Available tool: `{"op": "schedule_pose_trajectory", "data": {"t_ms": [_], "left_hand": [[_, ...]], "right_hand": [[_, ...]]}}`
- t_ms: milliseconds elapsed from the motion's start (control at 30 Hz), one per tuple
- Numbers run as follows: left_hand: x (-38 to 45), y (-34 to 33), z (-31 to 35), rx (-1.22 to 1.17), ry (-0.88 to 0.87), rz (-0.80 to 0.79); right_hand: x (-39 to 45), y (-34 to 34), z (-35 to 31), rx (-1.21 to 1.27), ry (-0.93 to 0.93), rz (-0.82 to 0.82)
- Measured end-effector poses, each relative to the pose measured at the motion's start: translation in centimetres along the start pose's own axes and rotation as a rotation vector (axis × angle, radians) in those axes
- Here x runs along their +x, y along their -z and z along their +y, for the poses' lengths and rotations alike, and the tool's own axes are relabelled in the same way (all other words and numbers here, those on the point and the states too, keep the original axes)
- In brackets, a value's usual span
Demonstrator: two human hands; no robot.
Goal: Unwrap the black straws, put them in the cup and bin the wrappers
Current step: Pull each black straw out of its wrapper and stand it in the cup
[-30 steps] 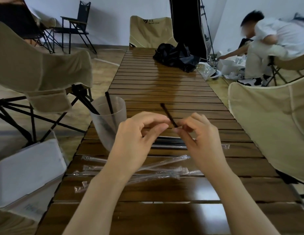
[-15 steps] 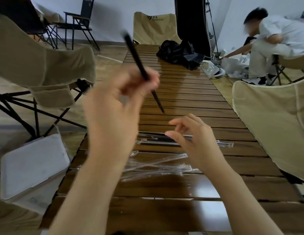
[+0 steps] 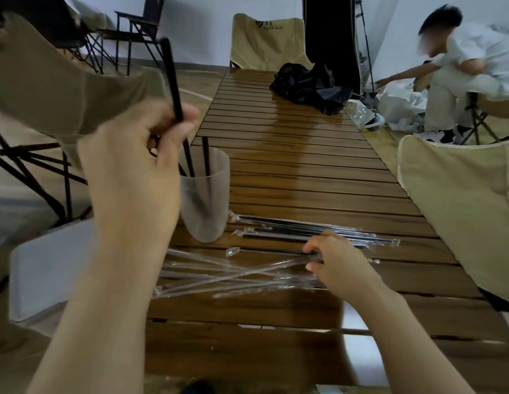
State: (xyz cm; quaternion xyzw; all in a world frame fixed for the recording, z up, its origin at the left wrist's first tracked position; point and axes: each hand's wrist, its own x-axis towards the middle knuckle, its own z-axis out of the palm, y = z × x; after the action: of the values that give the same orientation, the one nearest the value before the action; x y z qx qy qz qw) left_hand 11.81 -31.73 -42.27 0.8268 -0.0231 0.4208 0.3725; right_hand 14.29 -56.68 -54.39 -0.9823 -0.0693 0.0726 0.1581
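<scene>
My left hand pinches a bare black straw above the frosted plastic cup; the straw's lower end dips inside the cup's rim. Another black straw stands in the cup. My right hand rests low on the wooden slat table, its fingers pinching an empty clear wrapper. Several empty wrappers lie crossed in front of the cup. Several wrapped black straws lie in a row just behind my right hand.
A white lidded bin sits on the floor left of the table. Beige folding chairs flank both sides. A black bag lies at the table's far end. A person in white crouches at the far right.
My left hand has lowered the black straw from up in the air down into the cup. My right hand has dropped to the table with the empty wrapper.
</scene>
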Motion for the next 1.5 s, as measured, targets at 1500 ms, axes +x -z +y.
{"op": "schedule_pose_trajectory", "data": {"t_ms": [1500], "left_hand": [[-9.0,-7.8,-0.5,0.292,0.202,-1.238]], "right_hand": [[0.2,0.7,1.8,-0.039,-0.079,0.036]]}}
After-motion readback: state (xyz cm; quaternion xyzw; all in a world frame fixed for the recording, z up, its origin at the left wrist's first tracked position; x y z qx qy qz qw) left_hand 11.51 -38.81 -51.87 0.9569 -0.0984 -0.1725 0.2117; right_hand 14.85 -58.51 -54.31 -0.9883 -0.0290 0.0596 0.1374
